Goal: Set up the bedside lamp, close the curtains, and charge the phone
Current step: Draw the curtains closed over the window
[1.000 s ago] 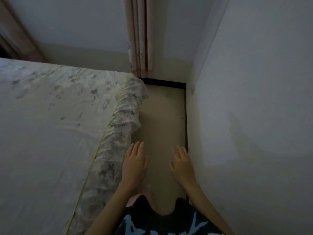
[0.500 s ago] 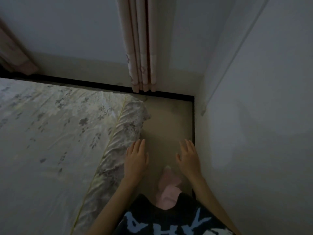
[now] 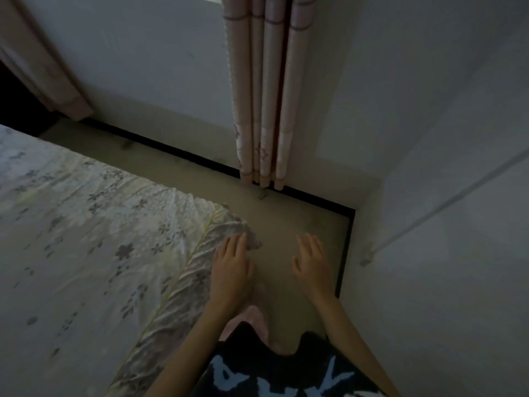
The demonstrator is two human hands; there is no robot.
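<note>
A bunched pink curtain hangs straight ahead against the far wall, its hem just above the floor. A second pink curtain hangs at the far left. My left hand is held out flat with fingers apart, above the corner of the bed. My right hand is out the same way over the floor strip, holding nothing. Both hands are well short of the curtain. No lamp or phone is in view.
A bed with a floral cover fills the left half. A narrow beige floor strip runs between the bed and a white wall on the right. A thin white conduit runs along that wall.
The view has moved forward and tilted up, so the bunched curtain is nearer and larger. Both hands stay open in front of me.
</note>
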